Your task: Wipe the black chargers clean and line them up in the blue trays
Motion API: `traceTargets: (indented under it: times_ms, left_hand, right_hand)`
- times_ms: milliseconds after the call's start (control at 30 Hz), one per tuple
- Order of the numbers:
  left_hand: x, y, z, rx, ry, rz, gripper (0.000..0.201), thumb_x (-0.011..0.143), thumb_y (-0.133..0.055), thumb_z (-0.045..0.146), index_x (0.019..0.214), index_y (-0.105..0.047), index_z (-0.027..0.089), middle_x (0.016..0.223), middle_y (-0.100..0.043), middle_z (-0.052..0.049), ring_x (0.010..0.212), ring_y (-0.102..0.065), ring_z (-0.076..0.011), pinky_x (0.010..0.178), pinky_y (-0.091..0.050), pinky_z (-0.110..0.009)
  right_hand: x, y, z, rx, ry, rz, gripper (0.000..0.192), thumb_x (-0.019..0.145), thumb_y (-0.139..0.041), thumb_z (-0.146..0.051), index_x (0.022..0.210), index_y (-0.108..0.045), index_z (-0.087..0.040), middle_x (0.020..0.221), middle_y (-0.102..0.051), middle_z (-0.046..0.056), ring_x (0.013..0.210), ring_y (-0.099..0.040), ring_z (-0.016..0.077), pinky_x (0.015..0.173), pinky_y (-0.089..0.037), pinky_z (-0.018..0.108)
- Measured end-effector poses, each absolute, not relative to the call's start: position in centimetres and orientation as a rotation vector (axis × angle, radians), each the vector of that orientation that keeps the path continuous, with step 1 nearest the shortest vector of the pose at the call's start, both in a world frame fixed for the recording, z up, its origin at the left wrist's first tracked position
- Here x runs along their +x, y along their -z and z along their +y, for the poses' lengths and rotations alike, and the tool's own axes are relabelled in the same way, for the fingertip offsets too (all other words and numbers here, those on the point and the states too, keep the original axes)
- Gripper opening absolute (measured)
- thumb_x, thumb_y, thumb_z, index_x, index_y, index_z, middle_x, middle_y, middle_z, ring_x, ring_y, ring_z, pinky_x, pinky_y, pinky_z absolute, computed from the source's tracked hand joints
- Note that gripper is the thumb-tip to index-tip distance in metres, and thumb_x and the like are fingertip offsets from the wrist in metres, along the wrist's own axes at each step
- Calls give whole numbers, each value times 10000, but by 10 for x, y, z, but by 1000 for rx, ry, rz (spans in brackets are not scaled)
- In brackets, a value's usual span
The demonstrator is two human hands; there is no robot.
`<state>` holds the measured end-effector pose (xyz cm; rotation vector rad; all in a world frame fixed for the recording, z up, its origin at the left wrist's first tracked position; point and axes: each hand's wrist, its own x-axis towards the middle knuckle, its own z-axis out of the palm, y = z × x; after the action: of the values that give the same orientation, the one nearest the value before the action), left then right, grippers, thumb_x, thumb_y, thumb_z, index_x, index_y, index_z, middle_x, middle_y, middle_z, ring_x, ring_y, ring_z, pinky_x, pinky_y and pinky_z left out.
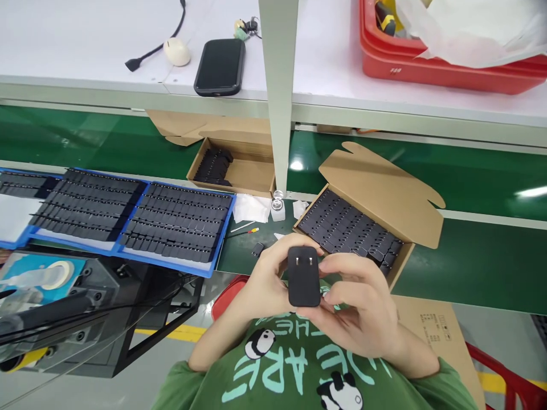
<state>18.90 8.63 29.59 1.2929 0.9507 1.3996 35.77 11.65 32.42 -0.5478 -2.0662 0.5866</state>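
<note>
Black plastic showed first: a two-pin charger plug (303, 276) was gripped close to the chest by the left hand (267, 279) and right hand (359, 307). At one o'clock beyond lay an open cardboard box (410, 250) of black parts, with blue trays (128, 213) at ten o'clock.

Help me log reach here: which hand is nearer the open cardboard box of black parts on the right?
Right. The right hand sits just below the box, near its front corner. The left hand is further left, both gripping the black plug adapter.
</note>
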Motion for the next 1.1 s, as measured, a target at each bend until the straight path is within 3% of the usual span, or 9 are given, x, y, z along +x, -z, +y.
traceTargets:
  times_ms: [167,400,633,833,967,1033,1100]
  left_hand:
    - [189,-293,87,1438,-1419,971,486,728,-873,324,1154,-646,268,1027,-677,-24,908,-648,-179,775,-541,-257]
    - [189,-288,86,1563,-1400,995,439,782,-797,194,1185,-634,255,1107,-682,-51,976,-660,-204,903,-534,-334]
    - [196,-282,88,1621,-1385,953,475,780,-807,214,1213,-615,261,1131,-684,-63,1019,-664,-225,937,-539,-364]
    - [206,-278,93,1719,-1347,1004,544,711,-879,264,1186,-615,257,1091,-705,-48,972,-681,-211,872,-566,-328]
    - [216,-244,90,1856,-1134,1244,427,826,-713,241,1235,-590,245,1196,-695,-83,1107,-667,-256,977,-551,-403]
    - [225,-214,87,1841,-1002,1322,398,850,-612,208,1246,-574,219,1225,-683,-117,1148,-654,-282,1014,-533,-451]
    - [237,-182,83,1799,-872,1350,417,841,-557,181,1257,-553,193,1229,-674,-149,1159,-652,-302,1020,-528,-482]
  right_hand:
    - [360,-323,111,-578,-571,-2076,118,969,-642,-238,939,-535,-198,1048,-590,72,939,-645,166,778,-604,298]
    - [366,-323,105,-596,-575,-2059,133,973,-643,-252,968,-521,-200,1039,-602,70,930,-659,161,767,-614,295]
    - [375,-318,98,-620,-582,-2031,149,952,-660,-221,995,-519,-200,1054,-615,84,920,-660,173,709,-623,313]
    - [386,-314,91,-776,-625,-1983,296,900,-720,-233,1140,-550,-195,1146,-657,115,1075,-661,230,850,-626,384]
    - [393,-285,82,-1098,-854,-1874,601,873,-751,-356,1382,-475,-196,1268,-649,138,1071,-673,232,859,-617,377]
    - [397,-260,80,-1308,-975,-1899,629,860,-737,-340,1411,-472,-193,1245,-670,127,1052,-675,236,872,-601,392]
    - [402,-233,78,-1484,-1062,-1930,538,825,-737,-291,1322,-564,-176,1083,-722,99,957,-688,248,823,-593,400]
